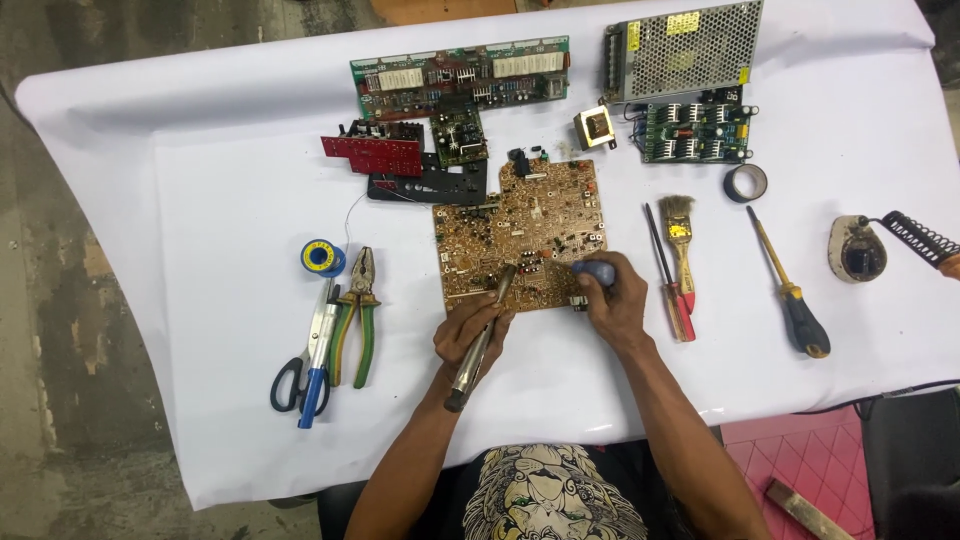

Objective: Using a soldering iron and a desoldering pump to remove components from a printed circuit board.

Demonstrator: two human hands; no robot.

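we find the brown circuit board (520, 235) lying flat on the white-covered desk (230, 200), near its middle, component side up. the left hand (472, 330) is clenched around a long grey metal tool (480, 345), whose tip rests on the board's lower edge. the right hand (612, 295) is closed on a blue-handled tool (596, 269) held over the board's lower right corner; we cannot tell whether its tip touches the board.

in our judgement the board is light, thin and stiff, yet brittle: it would flex little before cracking, and its small upright parts look easy to bend or snap. we judge the bare edges and corners to be the sound places to take hold, never the populated face. the underside probably carries sharp solder points, so a flat palm beneath is ill advised.

nearby we note pliers (360, 310) and scissors (305, 370) to the left, a blue solder reel (322, 257) above them, and a red screwdriver (672, 290), a brush (680, 235) and a yellow screwdriver (790, 290) to the right, all apart from the board.
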